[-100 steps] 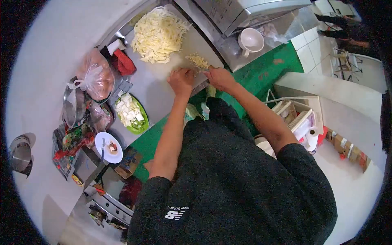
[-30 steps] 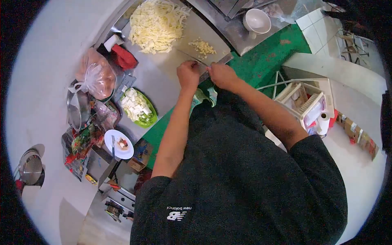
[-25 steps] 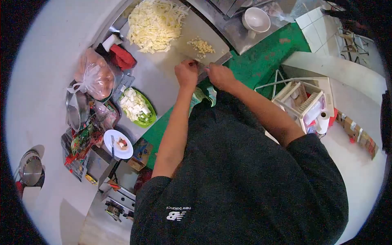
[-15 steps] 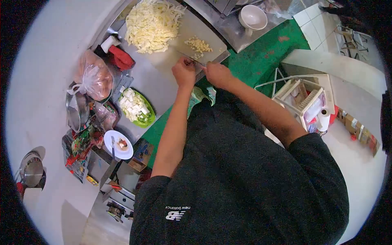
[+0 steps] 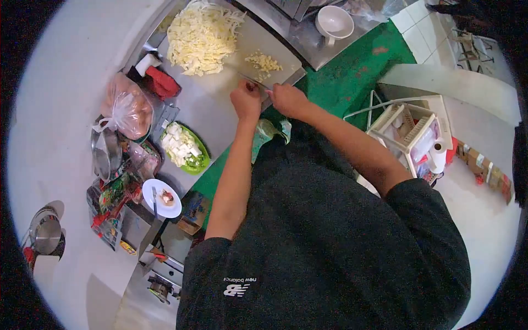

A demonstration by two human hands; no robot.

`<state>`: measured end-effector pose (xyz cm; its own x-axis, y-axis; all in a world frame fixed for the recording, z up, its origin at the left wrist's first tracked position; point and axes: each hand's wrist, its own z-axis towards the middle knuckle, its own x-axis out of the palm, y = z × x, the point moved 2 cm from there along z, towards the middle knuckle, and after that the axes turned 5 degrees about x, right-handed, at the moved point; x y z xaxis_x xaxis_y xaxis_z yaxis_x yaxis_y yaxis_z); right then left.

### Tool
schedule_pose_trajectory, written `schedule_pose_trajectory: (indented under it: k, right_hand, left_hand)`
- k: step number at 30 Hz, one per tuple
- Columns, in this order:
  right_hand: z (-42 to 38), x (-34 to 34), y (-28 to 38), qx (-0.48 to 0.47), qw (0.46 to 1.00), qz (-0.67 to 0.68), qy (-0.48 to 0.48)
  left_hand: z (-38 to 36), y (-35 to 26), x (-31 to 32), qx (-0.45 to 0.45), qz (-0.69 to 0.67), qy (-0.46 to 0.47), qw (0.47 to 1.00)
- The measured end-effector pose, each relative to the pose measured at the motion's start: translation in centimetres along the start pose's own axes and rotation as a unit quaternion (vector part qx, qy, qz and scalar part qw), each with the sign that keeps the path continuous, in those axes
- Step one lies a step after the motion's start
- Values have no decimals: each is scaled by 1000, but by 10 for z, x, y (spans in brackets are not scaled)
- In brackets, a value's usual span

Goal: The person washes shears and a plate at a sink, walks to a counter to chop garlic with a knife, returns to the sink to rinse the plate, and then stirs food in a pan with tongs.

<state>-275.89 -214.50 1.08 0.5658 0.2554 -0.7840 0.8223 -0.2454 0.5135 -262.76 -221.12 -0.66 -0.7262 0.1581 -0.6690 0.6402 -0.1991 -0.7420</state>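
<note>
My right hand (image 5: 289, 101) is closed round the handle of a knife, and the thin blade (image 5: 257, 82) points left toward my other hand. My left hand (image 5: 246, 101) is curled shut at the blade, with a small dark reddish piece partly hidden in its fingers. Both hands are over the near edge of a grey worktop. Just beyond them lies a small heap of chopped pale-yellow pieces (image 5: 264, 61). A large mound of shredded cabbage (image 5: 201, 39) sits farther up and left.
Left of my arm, a green dish (image 5: 202, 159) bears white cubes. Nearby are a white plate (image 5: 172, 209) with cutlery, a tied clear bag (image 5: 129, 110) of brownish round things, and a red cloth-like item (image 5: 163, 82). A white cup (image 5: 334, 23) stands upper right; a cream rack (image 5: 407, 129) is right.
The whole view has shifted slightly. Both hands stay close together at the knife, with only slight movement, and the heaps look much the same.
</note>
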Motion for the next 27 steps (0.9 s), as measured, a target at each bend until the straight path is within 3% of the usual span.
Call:
schedule_pose_trajectory:
  k: [3,6,9,15,27]
  right_hand:
    - [-2,0,4,80,996,-3,30]
    - [-4,5,-1,10,1000,1,-16]
    - [1,11,-2,66,998,6,2]
    - [7,0,-4,10,1000,-12,17]
    - [-1,-1,-8,17,1000,4,25]
  left_hand:
    - [2,2,-1,11,20,-15,1000]
    - [0,1,0,6,18,-4,1000]
    - [-1,0,-2,12,-17,-2,1000]
    - [-2,-5,-3,-19,-33,-23,999]
    - [-6,-5,-5,-16,-16,1,1000]
